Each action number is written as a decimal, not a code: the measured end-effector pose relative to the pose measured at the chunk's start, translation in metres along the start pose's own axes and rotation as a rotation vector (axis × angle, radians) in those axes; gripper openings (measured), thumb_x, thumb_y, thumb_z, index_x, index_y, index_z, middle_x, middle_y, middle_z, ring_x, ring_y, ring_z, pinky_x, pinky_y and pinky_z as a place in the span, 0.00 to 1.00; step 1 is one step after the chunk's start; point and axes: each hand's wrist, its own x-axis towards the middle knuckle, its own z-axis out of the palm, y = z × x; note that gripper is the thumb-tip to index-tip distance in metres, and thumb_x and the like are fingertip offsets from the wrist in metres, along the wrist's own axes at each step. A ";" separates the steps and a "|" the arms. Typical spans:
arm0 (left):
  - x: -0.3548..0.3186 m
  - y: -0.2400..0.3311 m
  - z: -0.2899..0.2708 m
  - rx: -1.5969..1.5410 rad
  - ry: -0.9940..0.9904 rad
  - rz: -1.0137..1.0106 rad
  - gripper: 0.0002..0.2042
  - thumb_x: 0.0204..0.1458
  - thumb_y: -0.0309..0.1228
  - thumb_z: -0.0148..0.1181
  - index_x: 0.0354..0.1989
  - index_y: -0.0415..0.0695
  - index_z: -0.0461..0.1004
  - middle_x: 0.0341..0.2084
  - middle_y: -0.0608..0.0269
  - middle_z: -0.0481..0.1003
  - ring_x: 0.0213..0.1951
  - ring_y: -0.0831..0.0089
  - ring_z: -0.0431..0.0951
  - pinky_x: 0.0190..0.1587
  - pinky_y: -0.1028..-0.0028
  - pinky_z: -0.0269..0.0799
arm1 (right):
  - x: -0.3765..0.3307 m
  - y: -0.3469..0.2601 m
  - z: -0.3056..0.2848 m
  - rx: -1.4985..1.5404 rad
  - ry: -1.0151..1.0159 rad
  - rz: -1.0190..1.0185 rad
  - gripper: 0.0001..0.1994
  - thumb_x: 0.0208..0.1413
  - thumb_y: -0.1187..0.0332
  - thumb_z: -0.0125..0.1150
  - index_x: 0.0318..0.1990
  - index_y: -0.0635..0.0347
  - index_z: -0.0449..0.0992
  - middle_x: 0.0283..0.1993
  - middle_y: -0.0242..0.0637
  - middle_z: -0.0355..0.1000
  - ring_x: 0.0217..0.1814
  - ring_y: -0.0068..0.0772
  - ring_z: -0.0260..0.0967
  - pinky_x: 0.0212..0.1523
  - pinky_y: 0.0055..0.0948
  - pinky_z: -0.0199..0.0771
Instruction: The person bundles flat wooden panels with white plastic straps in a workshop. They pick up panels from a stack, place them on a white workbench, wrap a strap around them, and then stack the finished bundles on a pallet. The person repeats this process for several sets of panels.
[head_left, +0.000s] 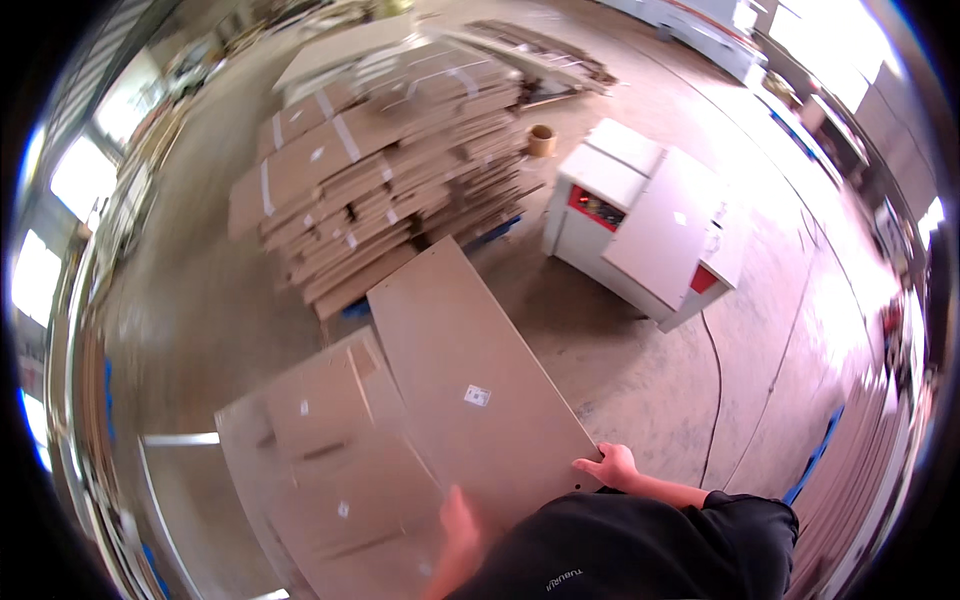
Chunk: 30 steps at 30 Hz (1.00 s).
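Observation:
A long grey-brown board (450, 340) with a small white label lies in front of my body, slanting away to the far left. My right hand (612, 467) grips its right edge near my body, the thumb lying over the top face. Smeared by motion, my left hand (460, 520) is at the board's near left side, and I cannot tell whether it touches. Under and left of the board are more flat brown panels (310, 430) with small white labels and dark slots, partly covered by it.
Beyond the board rises a tall stack of strapped flat brown panels (390, 150) on a blue pallet. A white machine cabinet (600, 170) with red panels stands to its right, a brown tube (541, 140) behind it. Cables (713, 400) cross the floor. More boards (850, 490) stand at right.

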 end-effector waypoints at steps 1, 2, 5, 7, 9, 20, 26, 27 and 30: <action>-0.016 0.038 0.037 0.077 -0.007 -0.014 0.19 0.66 0.44 0.58 0.35 0.36 0.75 0.29 0.66 0.74 0.32 0.74 0.72 0.35 0.69 0.71 | 0.003 0.006 -0.033 0.067 0.041 0.043 0.32 0.45 0.37 0.73 0.34 0.65 0.82 0.29 0.51 0.79 0.35 0.55 0.79 0.39 0.45 0.77; -0.010 0.054 0.072 0.234 -0.015 0.028 0.19 0.66 0.44 0.58 0.32 0.38 0.74 0.27 0.67 0.72 0.30 0.75 0.70 0.33 0.69 0.68 | 0.010 0.019 -0.064 0.131 0.083 0.085 0.31 0.45 0.38 0.72 0.33 0.64 0.82 0.28 0.50 0.78 0.34 0.53 0.79 0.38 0.45 0.77; 0.054 0.039 0.124 0.552 -0.092 0.210 0.20 0.65 0.46 0.58 0.32 0.38 0.73 0.26 0.64 0.70 0.31 0.73 0.69 0.34 0.65 0.67 | 0.017 0.073 -0.067 0.390 0.262 0.138 0.28 0.46 0.42 0.74 0.32 0.64 0.82 0.28 0.48 0.79 0.32 0.50 0.79 0.37 0.43 0.77; 0.059 0.067 0.188 0.635 -0.206 0.249 0.25 0.65 0.50 0.55 0.40 0.32 0.78 0.33 0.51 0.78 0.38 0.64 0.77 0.43 0.60 0.73 | 0.027 0.097 -0.075 0.518 0.371 0.167 0.25 0.47 0.46 0.75 0.32 0.65 0.82 0.28 0.46 0.80 0.30 0.40 0.79 0.36 0.38 0.78; 0.056 0.111 0.271 0.757 -0.317 0.265 0.24 0.64 0.48 0.57 0.41 0.32 0.78 0.34 0.50 0.78 0.38 0.62 0.77 0.44 0.59 0.73 | 0.041 0.094 -0.120 0.614 0.445 0.272 0.25 0.47 0.47 0.74 0.33 0.65 0.83 0.28 0.46 0.80 0.29 0.36 0.79 0.35 0.36 0.78; 0.092 0.145 0.460 1.027 -0.936 0.315 0.19 0.66 0.36 0.58 0.57 0.33 0.71 0.50 0.53 0.78 0.51 0.70 0.78 0.55 0.68 0.73 | 0.117 0.156 -0.145 0.626 0.728 0.546 0.27 0.53 0.45 0.70 0.40 0.67 0.81 0.32 0.48 0.81 0.35 0.45 0.80 0.41 0.40 0.77; 0.120 0.192 0.579 1.173 -1.019 0.438 0.22 0.63 0.40 0.60 0.56 0.34 0.73 0.51 0.46 0.80 0.54 0.57 0.79 0.58 0.63 0.72 | 0.218 0.167 -0.191 0.555 0.741 0.612 0.28 0.55 0.44 0.68 0.43 0.65 0.82 0.38 0.53 0.81 0.42 0.51 0.80 0.45 0.45 0.77; 0.138 0.200 0.601 1.185 -0.997 0.514 0.22 0.63 0.40 0.60 0.57 0.34 0.73 0.51 0.45 0.79 0.55 0.56 0.79 0.58 0.62 0.72 | 0.243 0.166 -0.205 0.604 0.721 0.612 0.28 0.55 0.44 0.68 0.47 0.64 0.82 0.42 0.53 0.81 0.45 0.51 0.80 0.48 0.44 0.77; 0.179 0.210 0.680 1.198 -1.034 0.594 0.24 0.62 0.40 0.61 0.59 0.34 0.71 0.54 0.42 0.78 0.59 0.51 0.77 0.61 0.59 0.71 | 0.308 0.166 -0.239 0.634 0.823 0.621 0.28 0.55 0.46 0.69 0.51 0.63 0.80 0.46 0.53 0.81 0.49 0.51 0.80 0.51 0.42 0.77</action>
